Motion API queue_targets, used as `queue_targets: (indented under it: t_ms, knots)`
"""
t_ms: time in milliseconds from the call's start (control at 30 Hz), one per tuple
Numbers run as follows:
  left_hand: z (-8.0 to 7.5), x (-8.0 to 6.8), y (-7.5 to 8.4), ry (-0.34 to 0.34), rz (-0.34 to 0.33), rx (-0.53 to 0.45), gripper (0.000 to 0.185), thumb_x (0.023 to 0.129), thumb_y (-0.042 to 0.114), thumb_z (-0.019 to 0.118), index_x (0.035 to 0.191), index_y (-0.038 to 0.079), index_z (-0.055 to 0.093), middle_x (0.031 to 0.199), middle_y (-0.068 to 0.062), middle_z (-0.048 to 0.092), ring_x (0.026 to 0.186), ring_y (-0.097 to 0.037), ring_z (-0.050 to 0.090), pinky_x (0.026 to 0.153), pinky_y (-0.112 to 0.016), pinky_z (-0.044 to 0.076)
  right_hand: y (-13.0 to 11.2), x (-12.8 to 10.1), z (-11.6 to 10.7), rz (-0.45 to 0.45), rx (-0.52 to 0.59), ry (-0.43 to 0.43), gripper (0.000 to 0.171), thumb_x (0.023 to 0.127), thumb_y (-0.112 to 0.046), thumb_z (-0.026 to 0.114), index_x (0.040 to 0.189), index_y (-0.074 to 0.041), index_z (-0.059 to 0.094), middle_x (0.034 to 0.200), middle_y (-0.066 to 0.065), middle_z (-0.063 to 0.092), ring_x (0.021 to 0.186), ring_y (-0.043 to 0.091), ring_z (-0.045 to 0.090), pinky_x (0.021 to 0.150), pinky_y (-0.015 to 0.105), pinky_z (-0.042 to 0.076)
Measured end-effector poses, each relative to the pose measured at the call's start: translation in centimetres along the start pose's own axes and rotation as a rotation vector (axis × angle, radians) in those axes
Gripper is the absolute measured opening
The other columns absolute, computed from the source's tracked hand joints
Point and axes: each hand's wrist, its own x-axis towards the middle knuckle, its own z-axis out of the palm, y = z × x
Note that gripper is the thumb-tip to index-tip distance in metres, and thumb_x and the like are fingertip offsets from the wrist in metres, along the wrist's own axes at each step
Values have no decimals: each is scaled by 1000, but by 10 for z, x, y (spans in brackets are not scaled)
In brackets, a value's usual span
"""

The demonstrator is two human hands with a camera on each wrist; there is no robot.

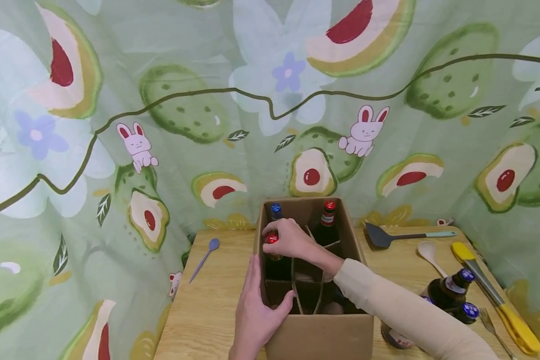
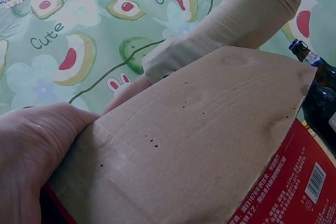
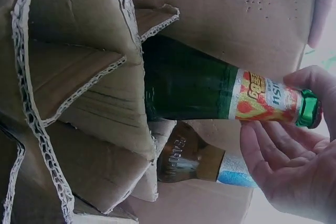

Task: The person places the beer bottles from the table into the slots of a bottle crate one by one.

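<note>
A brown cardboard box (image 1: 319, 332) with cardboard dividers (image 1: 320, 296) stands on the table. My left hand (image 1: 257, 309) grips its near left corner, fingers along the outer wall and thumb over the rim. Inside the left row, my right hand (image 1: 292, 240) holds a green glass beer bottle (image 3: 194, 85) by its neck, thumb on one side and fingers on the other. The bottle's lower part is hidden in its compartment. Behind it is a blue-capped bottle (image 1: 276, 211), and a red-capped bottle (image 1: 327, 220) occupies the back right compartment.
Right of the box stand several blue-capped bottles (image 1: 450, 287), partly covered by the right sleeve. A dark spatula (image 1: 380, 237), a pale spoon (image 1: 427, 250), yellow-ended tongs (image 1: 490, 285) and a fork (image 1: 490, 322) lie there too. A small blue spoon (image 1: 209, 250) lies on the left.
</note>
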Motion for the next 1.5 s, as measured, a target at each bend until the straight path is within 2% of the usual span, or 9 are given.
queue_targets:
  t_ms: [100,233,333,467,633,933,1100,1167,1500]
  knots:
    - [1,0,0,-6,4,-6,107,85,50,82,168,18,23,173,-3,23,153,-34,35,111,-62,42,1,-1,-2,25,17,10,29,87,-23,80,109,-6,78,92,1,75,70,11,65,65,27,55]
    - [3,0,-1,-11,1,-1,106,85,51,82,167,16,25,172,-2,24,153,-34,35,111,-62,42,4,0,-11,17,147,22,45,92,-25,79,129,-1,70,117,12,76,102,24,73,90,38,59]
    - [5,1,-2,-13,10,16,106,84,52,82,167,14,27,172,-4,26,152,-33,36,112,-61,42,5,2,-27,-17,335,59,55,95,-20,76,144,-1,60,137,17,67,125,34,66,105,49,52]
    - [6,4,-2,-17,31,33,107,83,52,82,166,13,28,172,-5,26,153,-32,36,113,-60,41,3,0,-58,-105,562,76,61,97,-12,73,154,-5,50,153,17,55,141,37,52,115,55,41]
    - [5,4,-1,-21,29,37,107,82,52,82,167,14,28,172,-4,25,153,-32,35,114,-60,40,-12,-21,-95,-223,677,49,63,98,-10,71,156,-5,47,157,13,52,146,34,47,117,47,41]
    - [-1,3,0,3,56,55,106,82,49,83,166,13,30,171,-6,28,151,-34,37,113,-60,41,-43,-83,-139,-403,737,1,63,99,5,59,159,0,39,161,15,47,149,32,43,121,41,37]
    - [-4,3,-1,9,59,53,107,83,51,82,167,14,28,172,-3,25,152,-33,36,113,-60,41,-44,-108,-144,-571,720,16,65,95,14,58,155,15,34,159,26,43,149,33,43,121,37,36]
    - [-5,2,-2,10,58,51,107,83,52,82,167,14,28,173,-2,24,152,-33,36,113,-60,41,-40,-119,-143,-609,704,38,65,92,20,56,152,20,32,158,32,42,148,34,43,121,37,36]
    - [-3,1,-1,11,30,48,107,83,52,83,168,18,26,173,-1,24,153,-32,35,113,-62,41,4,-176,-131,-501,670,217,66,89,28,50,151,21,32,157,33,41,149,33,43,119,31,37]
